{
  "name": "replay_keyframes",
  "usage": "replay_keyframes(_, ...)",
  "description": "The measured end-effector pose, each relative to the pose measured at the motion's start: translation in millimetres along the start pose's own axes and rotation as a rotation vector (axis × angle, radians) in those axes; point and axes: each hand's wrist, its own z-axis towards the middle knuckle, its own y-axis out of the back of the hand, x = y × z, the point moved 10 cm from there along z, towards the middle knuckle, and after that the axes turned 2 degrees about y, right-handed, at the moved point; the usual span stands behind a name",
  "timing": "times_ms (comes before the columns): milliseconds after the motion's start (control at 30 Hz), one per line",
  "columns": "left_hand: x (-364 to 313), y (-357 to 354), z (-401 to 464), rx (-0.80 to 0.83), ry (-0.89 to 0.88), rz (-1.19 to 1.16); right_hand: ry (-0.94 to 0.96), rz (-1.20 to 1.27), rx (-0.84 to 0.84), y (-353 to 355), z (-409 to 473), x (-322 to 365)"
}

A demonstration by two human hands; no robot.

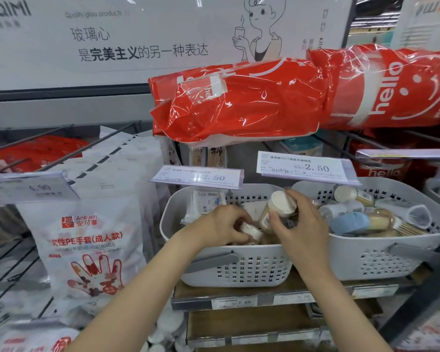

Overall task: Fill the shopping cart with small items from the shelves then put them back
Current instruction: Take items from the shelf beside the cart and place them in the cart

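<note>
Small items: from the head view, little capped containers lie heaped in two pale perforated baskets on a shelf; no shopping cart is in sight.
Left basket (239,268): it sits at the shelf's front edge, handle facing out, so both hands reach straight down into it.
Right basket (381,260): just beside the left one, touching or nearly so, and fuller, with a blue-capped container (351,223) lying on its side among the others.
Right hand (302,224): its grip is closed round a white-capped jar (281,205), fingers over the top and thumb underneath, the jar tilted and held above the left basket's contents. I judge it is either being lifted out or set back; the frame does not say which.
Left hand (224,226): its grip curls round a small white container (250,231) low in the same basket, likely so two pieces move at once.
Price tags: two marked 2.50 hang on rails over the baskets (198,177), a third marked 1.90 at the left, placed to face a shopper.
Glove packs (87,250): white bags stand in a row on hooks at the left, front one showing a printed hand.
Red bags (239,102): two plastic-wrapped bundles lie across the rails above.
Count: two baskets, two hands each holding one item, three readable tags, two red bundles overhead; the loose containers are too jumbled to number.
</note>
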Motion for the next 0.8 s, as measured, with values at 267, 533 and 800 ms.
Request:
replay_keyframes(267,5.7,20.9,-18.4,-0.191,0.074,-0.257,-0.021,0.111,-0.058,5.4,-0.7,1.8)
replay_keyframes(533,-7.7,74.9,-105.7,-0.632,0.005,-0.368,0.095,0.223,-0.082,10.4,-23.7,45.6)
replay_keyframes(800,74.9,78.8,-303.5,-0.899,0.354,-0.748,-0.006,0.586,0.114,-57.1,-110.8,163.4)
